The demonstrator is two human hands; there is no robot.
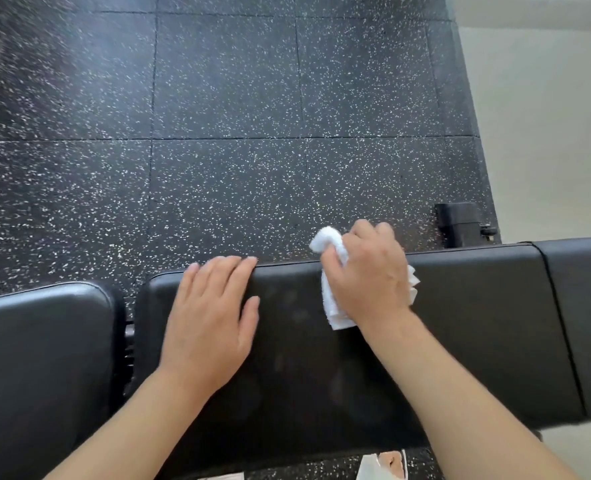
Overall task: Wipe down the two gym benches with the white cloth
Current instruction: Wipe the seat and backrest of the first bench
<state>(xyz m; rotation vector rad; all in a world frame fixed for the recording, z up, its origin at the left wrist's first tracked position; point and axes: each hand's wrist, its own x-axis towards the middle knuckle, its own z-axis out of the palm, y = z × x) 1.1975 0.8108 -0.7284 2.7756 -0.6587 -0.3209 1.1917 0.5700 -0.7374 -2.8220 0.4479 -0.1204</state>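
From the head camera, your right hand (367, 271) has its fingers curled round the white cloth (332, 306), bunched at the far edge of the long bench pad (460, 323). Your left hand (211, 317) lies flat on the same pad, fingers straight and close together, fingertips at the far edge.

The main risk, as I judge it, is patchy coverage. The cloth is wadded into a small lump, so only a narrow strip of it meets the pad on each pass, and you could leave bands untouched. A loose tail of cloth sticks out past the far edge; it may drag off the pad and pick up grit if it drops to the speckled floor (218, 133). Your braced left hand also covers part of the pad, and that patch could be skipped.

The pad is black and smooth, with faint dull smudges near its middle. A seam crosses it towards the right end. A second black pad (37, 358) sits just beside it on the left, across a narrow gap, with neither hand nor cloth on it.
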